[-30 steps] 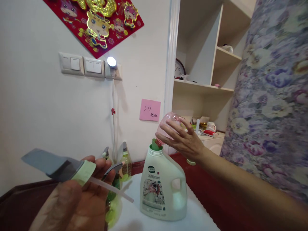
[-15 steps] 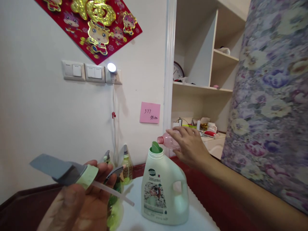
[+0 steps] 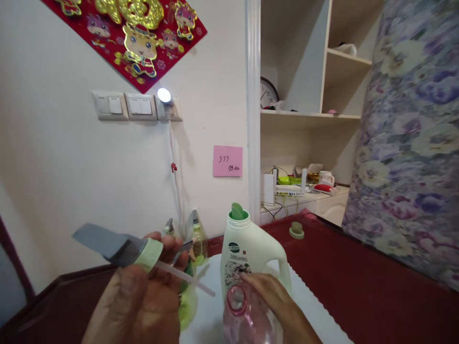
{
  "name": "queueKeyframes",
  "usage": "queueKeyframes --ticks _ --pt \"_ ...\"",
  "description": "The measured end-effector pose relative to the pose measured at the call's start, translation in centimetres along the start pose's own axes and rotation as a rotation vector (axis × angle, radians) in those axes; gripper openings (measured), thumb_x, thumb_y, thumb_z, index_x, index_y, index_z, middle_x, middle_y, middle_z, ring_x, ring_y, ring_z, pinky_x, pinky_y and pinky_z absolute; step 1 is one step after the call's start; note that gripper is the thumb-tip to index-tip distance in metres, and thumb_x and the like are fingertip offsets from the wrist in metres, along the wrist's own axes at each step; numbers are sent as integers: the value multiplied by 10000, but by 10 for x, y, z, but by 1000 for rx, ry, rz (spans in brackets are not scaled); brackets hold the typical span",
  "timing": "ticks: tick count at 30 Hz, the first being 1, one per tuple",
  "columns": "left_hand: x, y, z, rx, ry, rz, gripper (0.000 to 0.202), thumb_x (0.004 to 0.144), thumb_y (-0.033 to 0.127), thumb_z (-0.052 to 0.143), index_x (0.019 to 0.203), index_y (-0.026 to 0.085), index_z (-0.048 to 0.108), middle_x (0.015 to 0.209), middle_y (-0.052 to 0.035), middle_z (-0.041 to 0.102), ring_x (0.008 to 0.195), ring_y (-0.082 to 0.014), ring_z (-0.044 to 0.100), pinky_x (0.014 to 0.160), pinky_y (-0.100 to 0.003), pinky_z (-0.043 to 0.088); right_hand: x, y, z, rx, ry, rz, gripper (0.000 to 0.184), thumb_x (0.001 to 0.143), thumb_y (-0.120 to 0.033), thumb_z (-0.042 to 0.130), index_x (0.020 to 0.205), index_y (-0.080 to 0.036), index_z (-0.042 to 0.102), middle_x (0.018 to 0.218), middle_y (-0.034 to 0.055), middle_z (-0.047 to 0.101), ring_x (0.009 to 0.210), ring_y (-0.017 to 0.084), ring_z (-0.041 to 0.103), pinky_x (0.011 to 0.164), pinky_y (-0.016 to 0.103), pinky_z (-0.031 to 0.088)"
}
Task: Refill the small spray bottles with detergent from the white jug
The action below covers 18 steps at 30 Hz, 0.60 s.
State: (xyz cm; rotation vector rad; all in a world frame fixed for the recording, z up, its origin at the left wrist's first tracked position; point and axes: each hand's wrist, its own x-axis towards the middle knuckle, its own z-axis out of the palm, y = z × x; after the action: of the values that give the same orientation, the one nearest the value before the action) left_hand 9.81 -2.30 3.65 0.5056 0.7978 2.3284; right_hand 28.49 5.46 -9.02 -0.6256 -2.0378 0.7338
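Note:
Between the thumb and fingers of my left hand (image 3: pixel 143 296) is a spray pump head (image 3: pixel 132 251), grey with a pale green collar and a thin dip tube pointing right. My right hand (image 3: pixel 276 296) is wrapped around a clear pink bottle (image 3: pixel 251 315), its uncapped mouth tipped towards me. Directly behind that bottle stands a pale green detergent jug (image 3: pixel 251 239), also uncapped, with a green spout in its neck. The pink bottle hides part of the jug's label. A yellow-green spray bottle (image 3: pixel 188 306) is partly hidden behind my left hand.
Another yellow-green spray bottle (image 3: pixel 200 241) stands against the wall. A green cap (image 3: pixel 296 230) lies on the dark red tabletop (image 3: pixel 344 267). A white mat (image 3: pixel 315 306) is under the jug. Shelves (image 3: pixel 304 114) and a floral curtain (image 3: pixel 412 143) are on the right.
My right hand has brought the pink bottle from beside the jug's mouth down and nearer, in front of the jug. My left hand and the pump head sit slightly further right in view.

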Motion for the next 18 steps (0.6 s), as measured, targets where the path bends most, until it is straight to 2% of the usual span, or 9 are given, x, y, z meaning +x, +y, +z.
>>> queueKeyframes --ticks 2,5,7,9,12,15,18 --pt "-8 1 4 31 -55 -43 479 550 566 920 896 286 743 1037 6 745 998 -234 696 815 -283 635 -2 10 12 4 -1 32 654 842 -350 718 1469 -335 531 1358 102 619 1286 295 570 1080 420 471" --pt "-16 0 8 63 -89 -113 546 510 595 940 929 311 737 1007 23 743 961 -227 690 906 -336 608 -1 15 20 -8 19 44 635 855 -319 711 1463 -374 533 1356 84 621 1291 278 560 1098 416 450" --pt "-17 -3 9 70 -67 -86 558 494 607 935 928 315 738 976 17 748 935 -236 697 852 -336 619 -1 20 23 -10 28 38 655 845 -323 730 1466 -376 529 1357 85 622 1288 280 559 1102 428 447" --pt "-14 -7 6 78 -54 -34 546 495 602 925 915 305 743 950 0 754 942 -256 704 799 -327 624 0 27 28 -18 9 37 740 777 -314 788 1468 -365 529 1355 94 630 1270 302 570 1077 451 473" --pt "-7 -10 0 109 -74 -13 513 523 589 913 920 307 752 950 -10 763 971 -284 712 835 -362 622 1 38 35 -36 -18 40 834 665 -297 859 1443 -356 562 1312 105 660 1223 338 597 1034 487 509" --pt "-5 -12 -5 123 -73 -65 525 506 570 927 941 327 761 974 -18 775 1001 -319 719 848 -409 630 4 32 31 7 0 14 824 693 -286 850 1453 -379 545 1326 92 655 1236 333 594 1052 483 496" --pt "-9 -13 -3 130 -90 -164 543 492 558 949 958 348 768 1016 -21 783 1116 -353 691 880 -439 629 10 9 18 63 4 -28 778 757 -289 803 1475 -373 516 1360 87 638 1265 317 580 1065 457 488"
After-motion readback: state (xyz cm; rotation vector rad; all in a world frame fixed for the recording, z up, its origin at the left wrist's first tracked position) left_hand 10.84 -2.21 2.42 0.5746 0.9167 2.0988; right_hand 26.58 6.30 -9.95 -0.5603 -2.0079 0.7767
